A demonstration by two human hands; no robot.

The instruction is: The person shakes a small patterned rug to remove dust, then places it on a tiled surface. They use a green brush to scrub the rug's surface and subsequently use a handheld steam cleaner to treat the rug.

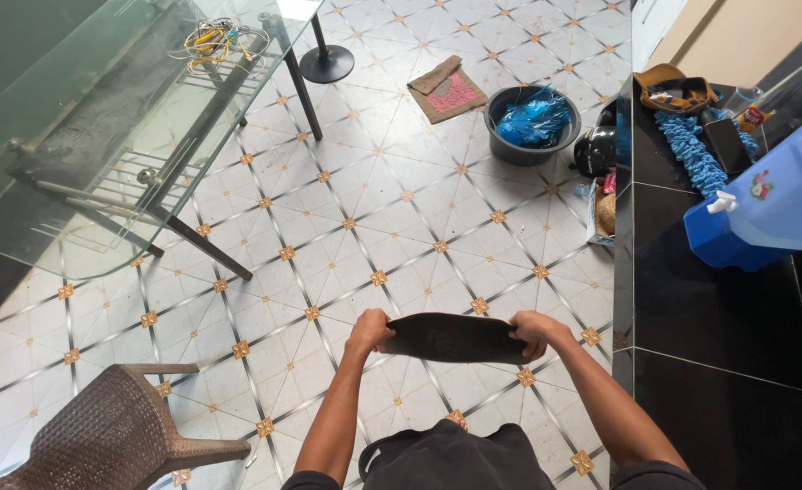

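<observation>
I keep left hand (369,328) and right hand (534,332) clenched on the dark cloth (455,338), stretched taut and level, lower centre.

We see a tiled floor (373,209), white with gold diamonds. On it: a glass table (101,118) with a cable bundle (210,41) on its lower rack, a wicker chair (110,436), a small mat (446,89), and a dark basin (530,122) holding blue plastic. A black ledge (728,308) on our right carries a blue jug (773,200) and a blue duster (691,150).
</observation>
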